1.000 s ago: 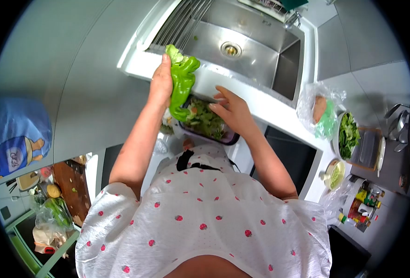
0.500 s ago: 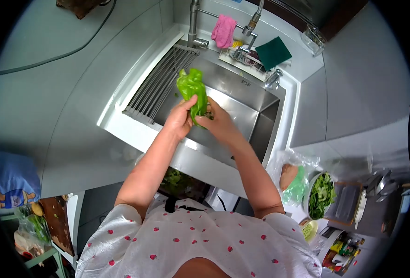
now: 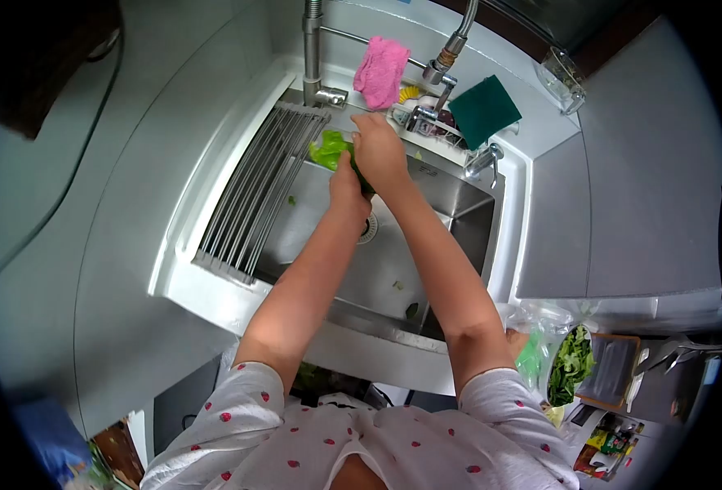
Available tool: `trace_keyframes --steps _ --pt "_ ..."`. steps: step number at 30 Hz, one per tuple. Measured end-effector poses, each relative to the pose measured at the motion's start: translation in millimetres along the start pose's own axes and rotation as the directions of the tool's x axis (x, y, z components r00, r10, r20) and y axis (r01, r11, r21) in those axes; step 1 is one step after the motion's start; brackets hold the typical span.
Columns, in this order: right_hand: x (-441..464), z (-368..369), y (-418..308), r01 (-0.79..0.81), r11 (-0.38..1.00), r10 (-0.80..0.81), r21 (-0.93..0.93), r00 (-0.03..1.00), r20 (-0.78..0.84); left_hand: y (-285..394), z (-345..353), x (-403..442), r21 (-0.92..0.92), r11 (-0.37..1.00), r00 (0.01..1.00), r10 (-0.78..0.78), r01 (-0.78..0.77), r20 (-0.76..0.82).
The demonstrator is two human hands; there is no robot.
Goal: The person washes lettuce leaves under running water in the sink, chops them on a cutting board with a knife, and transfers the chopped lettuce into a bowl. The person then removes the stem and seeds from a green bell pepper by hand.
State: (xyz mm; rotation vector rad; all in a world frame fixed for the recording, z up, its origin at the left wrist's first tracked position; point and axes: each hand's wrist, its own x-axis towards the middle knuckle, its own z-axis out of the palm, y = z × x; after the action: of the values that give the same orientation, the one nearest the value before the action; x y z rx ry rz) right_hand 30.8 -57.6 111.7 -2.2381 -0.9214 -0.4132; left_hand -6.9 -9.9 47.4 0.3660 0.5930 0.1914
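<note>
A bright green pepper [image 3: 328,150], wrinkled and glossy, is held out over the far part of the steel sink [image 3: 304,220]. My left hand [image 3: 348,186] is closed around its lower part, thumb on top. My right hand [image 3: 379,153] is just to the right, its back covering part of the pepper. The right fingers show only in part; they look stretched and apart, and whether they touch the pepper is hidden. Below the hands the drain [image 3: 368,229] and a few green scraps [image 3: 411,310] show on the sink floor.
A roll-up rack [image 3: 263,188] spans the sink's left side. Behind stand the faucet [image 3: 436,73], a pink cloth [image 3: 381,72], a green scouring pad [image 3: 485,112] and a soap dispenser [image 3: 483,159]. Cut greens [image 3: 571,367] fill a bowl at right.
Both hands and the pepper have moved farther forward over the sink. My right hand has shifted up from the pepper's lower end. The view has tilted, showing more sink floor.
</note>
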Motion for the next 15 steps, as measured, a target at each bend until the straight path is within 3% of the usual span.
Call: trace_keyframes --steps 3,6,7,9,12,15 --pt "28.9 29.8 14.7 0.069 0.991 -0.072 -0.118 0.997 -0.022 1.4 -0.8 26.7 0.034 0.999 0.993 0.013 -0.017 0.113" --pt "47.3 54.0 21.5 0.158 0.97 -0.167 -0.186 0.985 -0.033 -0.6 0.1 34.8 -0.086 0.996 0.946 0.016 0.013 0.324" --pt "52.5 60.3 22.3 0.187 0.962 -0.197 -0.199 0.98 -0.03 -1.9 0.7 39.1 -0.113 0.993 0.946 -0.006 0.045 0.325" --pt "60.7 67.3 27.5 0.164 0.954 -0.164 -0.252 0.986 0.02 -4.7 0.7 48.4 -0.17 0.98 0.944 -0.047 0.107 0.328" --pt "71.6 65.4 35.6 0.146 0.929 -0.114 -0.339 0.987 0.113 -14.9 -10.5 72.9 -0.127 0.988 0.823 -0.001 0.089 0.568" --pt "74.4 54.5 44.4 0.051 0.926 0.008 -0.373 0.988 0.155 -23.6 -4.0 81.7 -0.155 0.972 0.907 -0.101 0.178 0.41"
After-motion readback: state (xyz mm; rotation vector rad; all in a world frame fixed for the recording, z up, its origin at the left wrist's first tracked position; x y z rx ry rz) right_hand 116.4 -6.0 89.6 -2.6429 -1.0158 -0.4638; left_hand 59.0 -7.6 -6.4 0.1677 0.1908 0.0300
